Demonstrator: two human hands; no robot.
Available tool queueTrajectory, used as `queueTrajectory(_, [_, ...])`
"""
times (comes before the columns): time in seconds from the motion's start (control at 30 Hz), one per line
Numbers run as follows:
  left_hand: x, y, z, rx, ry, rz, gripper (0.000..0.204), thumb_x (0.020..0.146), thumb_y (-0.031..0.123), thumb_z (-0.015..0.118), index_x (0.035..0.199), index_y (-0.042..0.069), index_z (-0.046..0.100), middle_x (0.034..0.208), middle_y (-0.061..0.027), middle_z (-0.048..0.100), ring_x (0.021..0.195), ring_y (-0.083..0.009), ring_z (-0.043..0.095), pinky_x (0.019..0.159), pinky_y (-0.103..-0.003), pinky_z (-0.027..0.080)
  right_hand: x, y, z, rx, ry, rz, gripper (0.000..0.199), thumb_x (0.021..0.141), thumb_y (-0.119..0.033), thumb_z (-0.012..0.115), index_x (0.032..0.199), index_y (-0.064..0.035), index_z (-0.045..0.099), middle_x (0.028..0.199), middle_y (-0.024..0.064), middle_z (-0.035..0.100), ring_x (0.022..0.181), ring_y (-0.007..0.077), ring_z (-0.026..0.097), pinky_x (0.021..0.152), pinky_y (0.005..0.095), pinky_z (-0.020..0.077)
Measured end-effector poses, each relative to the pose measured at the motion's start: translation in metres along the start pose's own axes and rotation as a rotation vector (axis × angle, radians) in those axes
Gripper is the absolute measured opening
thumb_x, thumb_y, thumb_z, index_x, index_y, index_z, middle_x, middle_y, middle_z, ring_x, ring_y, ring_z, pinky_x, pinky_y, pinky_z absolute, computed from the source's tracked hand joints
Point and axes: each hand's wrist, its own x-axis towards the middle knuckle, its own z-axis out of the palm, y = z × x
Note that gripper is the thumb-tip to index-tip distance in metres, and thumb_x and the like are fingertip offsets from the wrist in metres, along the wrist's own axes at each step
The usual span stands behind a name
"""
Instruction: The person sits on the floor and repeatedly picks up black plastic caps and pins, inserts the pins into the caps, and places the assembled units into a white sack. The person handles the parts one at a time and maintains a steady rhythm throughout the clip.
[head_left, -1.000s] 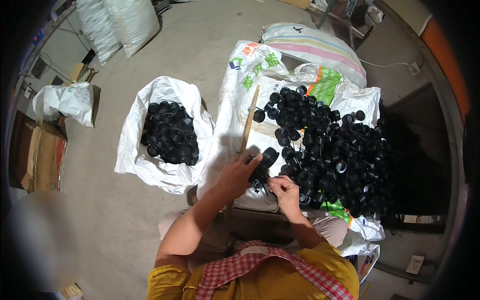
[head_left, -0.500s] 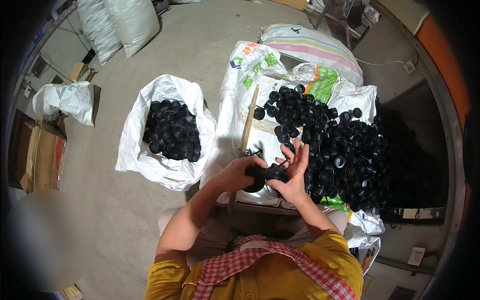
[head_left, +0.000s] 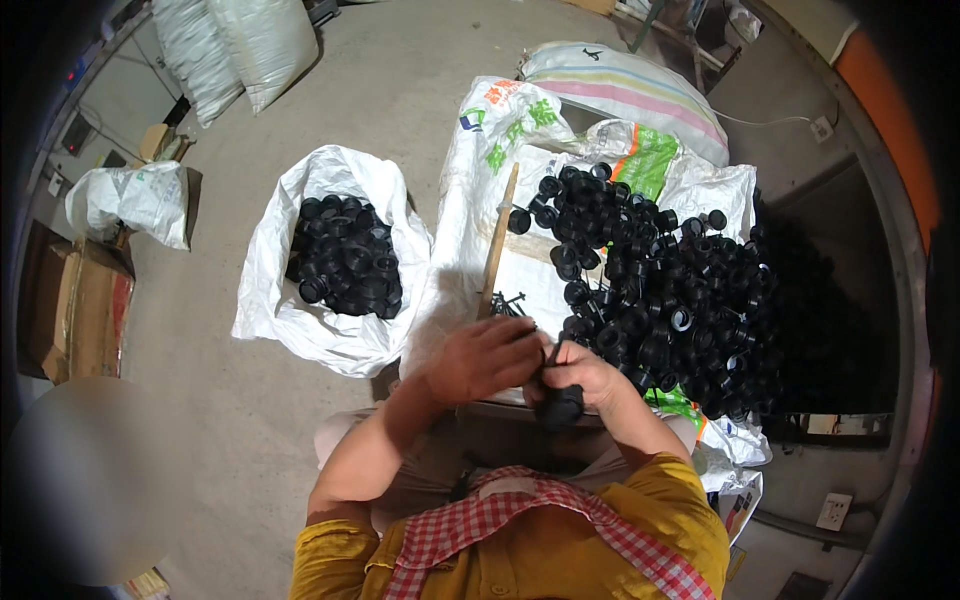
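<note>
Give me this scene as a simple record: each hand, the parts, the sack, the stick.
Right hand: grips a black part
Left hand: close beside the right; its hold is unclear
Loose pile: many black parts on white sacking
Open white sack: black parts inside, left of the sacking
Wooden stick: over the sacking, left of the pile

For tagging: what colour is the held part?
Black; the held part shows best in the head view.

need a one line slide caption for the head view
Right hand gripping a black plastic cap, left hand close by, near a heap of similar caps.
</note>
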Motion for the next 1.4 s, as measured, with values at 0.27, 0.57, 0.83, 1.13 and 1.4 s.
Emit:
queueTrajectory(0.27, [0.004,-0.001,-0.008,-1.116,0.560,-1.042,0.028,0.089,0.001,0.043,0.114,-0.005,0.053,0.114,-0.0178,0.063,0.100,-0.0216,0.063,0.089,-0.034,0.049,0.023,0.028,-0.010,0.306,-0.118,-0.463,0.029,0.085,-0.029,0.067,0.074,-0.0085,0.050,0.068,0.0034,0.052,0.073,0.0226,0.051,0.064,0.0343,0.0418])
queueTrajectory(0.57, [-0.015,0.008,0.045,-1.583,0.332,-1.456,0.044,0.087,0.006,0.050,0.130,0.005,0.049,0.124,-0.0072,0.056,0.112,-0.0189,0.054,0.096,-0.029,0.042,0.082,0.055,-0.008,0.089,0.568,-0.962,0.014,0.093,-0.016,0.057,0.086,-0.0053,0.051,0.089,0.0064,0.062,0.080,0.0126,0.057,0.077,0.0278,0.0462])
queueTrajectory(0.83, [0.001,0.004,0.022,0.274,-0.114,-0.760,0.046,0.070,0.004,0.061,0.116,0.008,0.060,0.110,-0.0181,0.058,0.096,-0.0348,0.055,0.084,-0.043,0.043,0.133,0.093,-0.121,-0.285,1.224,-0.630,0.019,0.087,-0.015,0.064,0.101,-0.0039,0.060,0.090,0.0030,0.063,0.083,0.0144,0.057,0.078,0.0301,0.0452])
queueTrajectory(1.13, [-0.014,-0.050,-0.026,0.564,-0.200,-0.995,0.090,0.062,0.018,0.081,0.140,0.012,0.037,0.149,-0.0283,0.015,0.135,-0.0493,0.020,0.101,-0.059,0.027,0.049,0.072,-0.171,-1.723,1.415,0.277,0.086,0.067,-0.040,0.079,0.140,-0.0208,0.038,0.145,0.0155,0.033,0.133,0.0389,0.026,0.105,0.0534,0.0210])
queueTrajectory(1.4, [-0.011,-0.029,0.013,0.284,-0.304,-0.830,0.069,0.065,0.024,0.079,0.127,0.009,0.053,0.143,-0.0210,0.033,0.129,-0.0445,0.032,0.101,-0.053,0.032,0.021,0.066,-0.203,-1.781,1.240,0.401,0.053,0.082,-0.020,0.062,0.130,-0.0148,0.041,0.101,0.0131,0.065,0.101,0.0329,0.059,0.087,0.0419,0.0423])
